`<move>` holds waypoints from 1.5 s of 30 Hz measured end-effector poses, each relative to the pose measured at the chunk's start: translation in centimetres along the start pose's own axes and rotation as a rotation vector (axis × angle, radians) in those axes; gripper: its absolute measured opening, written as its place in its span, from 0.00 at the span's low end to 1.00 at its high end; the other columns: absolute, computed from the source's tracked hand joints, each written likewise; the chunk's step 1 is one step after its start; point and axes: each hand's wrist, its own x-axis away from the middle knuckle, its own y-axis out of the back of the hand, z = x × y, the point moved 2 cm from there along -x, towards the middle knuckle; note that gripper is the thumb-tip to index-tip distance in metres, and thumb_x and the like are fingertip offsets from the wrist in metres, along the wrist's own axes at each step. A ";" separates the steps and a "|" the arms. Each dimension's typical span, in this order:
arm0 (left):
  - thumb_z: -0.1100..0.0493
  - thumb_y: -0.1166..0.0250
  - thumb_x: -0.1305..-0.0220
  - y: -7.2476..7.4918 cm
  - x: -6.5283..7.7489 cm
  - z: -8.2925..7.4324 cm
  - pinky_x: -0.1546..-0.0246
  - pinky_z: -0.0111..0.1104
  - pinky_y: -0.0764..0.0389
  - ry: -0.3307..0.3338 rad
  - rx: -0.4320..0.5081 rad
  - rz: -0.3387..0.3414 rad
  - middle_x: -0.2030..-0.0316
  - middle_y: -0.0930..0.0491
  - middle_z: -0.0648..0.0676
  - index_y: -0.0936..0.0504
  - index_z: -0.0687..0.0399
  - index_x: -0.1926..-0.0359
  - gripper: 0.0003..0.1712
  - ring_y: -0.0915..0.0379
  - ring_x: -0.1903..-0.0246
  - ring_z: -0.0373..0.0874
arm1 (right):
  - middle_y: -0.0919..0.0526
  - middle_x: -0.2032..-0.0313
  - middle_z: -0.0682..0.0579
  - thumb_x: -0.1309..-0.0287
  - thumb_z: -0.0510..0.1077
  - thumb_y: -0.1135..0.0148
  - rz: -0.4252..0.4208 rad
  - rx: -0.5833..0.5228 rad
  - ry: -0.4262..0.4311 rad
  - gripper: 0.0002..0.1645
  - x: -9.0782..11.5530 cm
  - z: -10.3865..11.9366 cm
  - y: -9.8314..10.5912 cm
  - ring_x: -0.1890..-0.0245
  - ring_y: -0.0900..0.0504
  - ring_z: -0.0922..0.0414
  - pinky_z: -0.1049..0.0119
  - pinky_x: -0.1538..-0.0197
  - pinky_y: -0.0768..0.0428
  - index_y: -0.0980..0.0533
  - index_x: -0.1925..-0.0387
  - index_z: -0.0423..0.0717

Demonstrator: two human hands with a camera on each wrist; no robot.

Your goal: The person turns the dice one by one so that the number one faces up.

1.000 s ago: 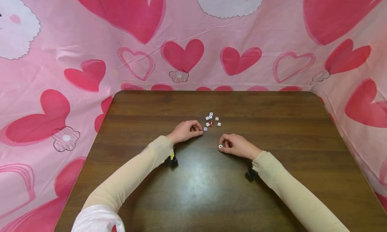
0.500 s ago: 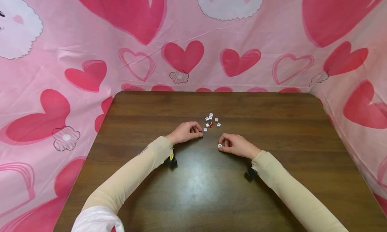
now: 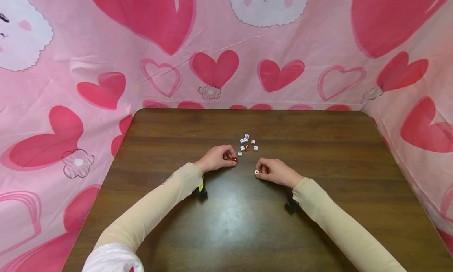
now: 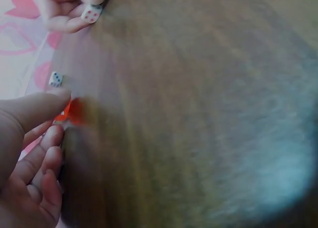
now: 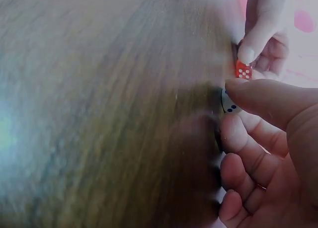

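Observation:
My left hand (image 3: 216,158) pinches a translucent red die (image 3: 235,160) between thumb and fingers, close to the tabletop. In the right wrist view this red die (image 5: 243,70) shows white pips. Across a short gap, my right hand (image 3: 279,172) holds a white die (image 3: 256,172) with a red dot facing me. That white die (image 4: 91,14) shows a face of red pips in the left wrist view. Just beyond the left fingertips lies a white die with dark pips (image 3: 240,154). Behind it sits a second red die (image 3: 247,147) among several white ones.
The loose group includes a white die (image 3: 255,148) at its right and another white die (image 3: 246,136) at its far end. Everything lies on a brown wooden table (image 3: 318,146). A pink heart-print cloth (image 3: 276,39) hangs behind and beside it.
The red die now shows at the left fingertips, where it was hidden before. My left hand has come slightly nearer to me. The right hand barely moved; the loose dice stayed put.

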 end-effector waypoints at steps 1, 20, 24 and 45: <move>0.56 0.23 0.38 -0.1 0.1 0.0 0.56 0.32 0.24 -0.006 -0.015 -0.004 0.64 0.17 0.48 0.17 0.50 0.60 0.10 0.24 0.63 0.39 | 0.25 0.77 0.60 0.36 0.44 0.28 -0.001 -0.001 0.001 0.09 0.0 0.0 0.0 0.76 0.28 0.63 0.66 0.66 0.27 0.21 0.59 0.48; 0.54 0.24 0.36 -1.8 1.6 -1.9 0.55 0.36 0.23 -0.040 -0.143 0.020 0.65 0.18 0.45 0.15 0.46 0.62 0.07 0.22 0.62 0.39 | 0.25 0.77 0.61 0.35 0.44 0.28 -0.012 0.013 0.033 0.08 -0.5 0.3 -0.2 0.77 0.28 0.64 0.66 0.66 0.27 0.21 0.60 0.50; 0.53 0.25 0.35 -2.3 2.0 -2.4 0.56 0.37 0.21 -0.026 -0.160 0.022 0.64 0.18 0.44 0.15 0.45 0.61 0.07 0.21 0.62 0.38 | 0.25 0.78 0.60 0.35 0.44 0.28 -0.013 0.017 0.043 0.08 -1.2 0.8 -0.6 0.77 0.28 0.64 0.66 0.66 0.27 0.22 0.60 0.50; 0.50 0.25 0.36 -3.6 2.7 -2.4 0.61 0.36 0.22 -0.037 -0.200 -0.054 0.64 0.19 0.41 0.15 0.41 0.59 0.08 0.22 0.62 0.36 | 0.24 0.77 0.61 0.35 0.42 0.29 -0.037 0.038 0.093 0.11 -2.2 1.7 -1.8 0.77 0.28 0.66 0.66 0.65 0.25 0.22 0.56 0.45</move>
